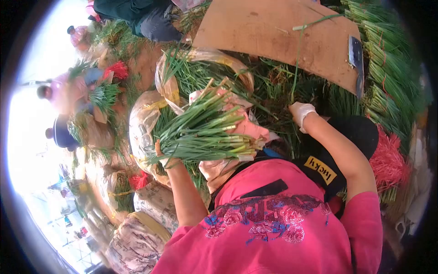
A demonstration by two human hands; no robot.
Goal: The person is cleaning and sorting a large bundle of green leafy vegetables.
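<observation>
**Q:** In the head view, what are the hands doing?

**A:** The hands are well apart. The left hand (pixel 160 157) is clamped around the cut end of a bundle of green stalks (pixel 205 132). The bundle fans out from that fist, up toward a brown cardboard sheet (pixel 273 32), but stops well short of the sheet's near left corner. The right hand (pixel 301 112) wears a white glove and rests in a loose heap of greens (pixel 273 86) just under the sheet's near edge. I cannot tell whether its fingers are curled on anything.

**Q:** What surrounds them?

**A:** A cleaver (pixel 356 59) lies at the sheet's right edge, and one long green stalk trails across the sheet. Beyond that right edge are tied bunches of greens (pixel 388 68), stacked. Nearer the person than those is a tuft of red ties (pixel 388 160). Pink wrapping (pixel 248 128) sits behind the held bundle. Clear plastic bags (pixel 146 118) stuffed with greens stand left of the sheet, with patterned sacks (pixel 146 219) nearer still.

**Q:** Does anything block the view?

**A:** The person's pink shirt (pixel 273 237) and a black cloth with a yellow label (pixel 319 169) cover the ground between the arms. Other people (pixel 59 91) sit far to the left of the sheet, blurred by glare.
</observation>
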